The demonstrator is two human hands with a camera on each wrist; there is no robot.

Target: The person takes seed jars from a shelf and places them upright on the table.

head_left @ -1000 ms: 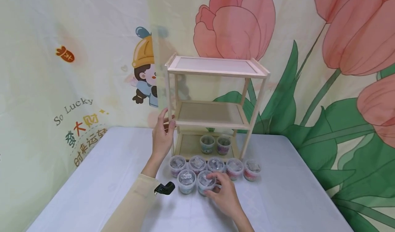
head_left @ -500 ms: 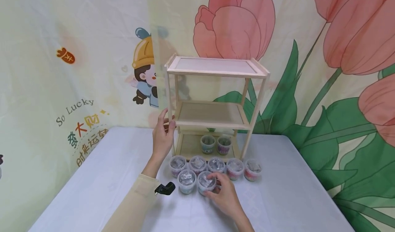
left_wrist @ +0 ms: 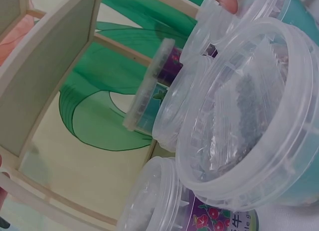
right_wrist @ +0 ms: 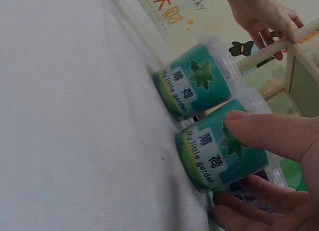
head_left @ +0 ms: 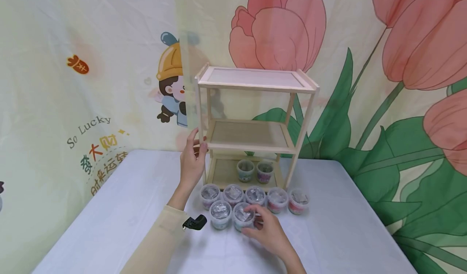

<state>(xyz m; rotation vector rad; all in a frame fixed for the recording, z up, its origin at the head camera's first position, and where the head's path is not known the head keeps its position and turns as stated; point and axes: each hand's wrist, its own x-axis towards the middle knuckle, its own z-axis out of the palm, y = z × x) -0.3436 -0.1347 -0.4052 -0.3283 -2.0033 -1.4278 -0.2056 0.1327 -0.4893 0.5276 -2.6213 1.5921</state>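
My left hand (head_left: 192,160) grips the front left post of a three-tier wooden shelf rack (head_left: 251,147). At the front of the table, my right hand (head_left: 269,231) holds a teal tub (right_wrist: 204,164) with a clear lid and a mint-leaf label reading "My little garden". Its thumb (right_wrist: 259,132) lies across the label and the fingers curve round the far side. A matching teal tub (head_left: 220,214) stands left of it. Behind them is a row of several lidded tubs, among them a purple one (head_left: 209,195) and a pink one (head_left: 298,200).
On the rack's bottom shelf stand a teal tub (head_left: 245,173) and a purple tub (head_left: 264,176). The row of tubs sits right before the rack's front edge. A white cloth (head_left: 339,225) covers the table, with a printed curtain (head_left: 120,43) behind.
My right hand has moved very slightly rightward and its thumb sits a little lower around the tub. My left hand stays on the post.
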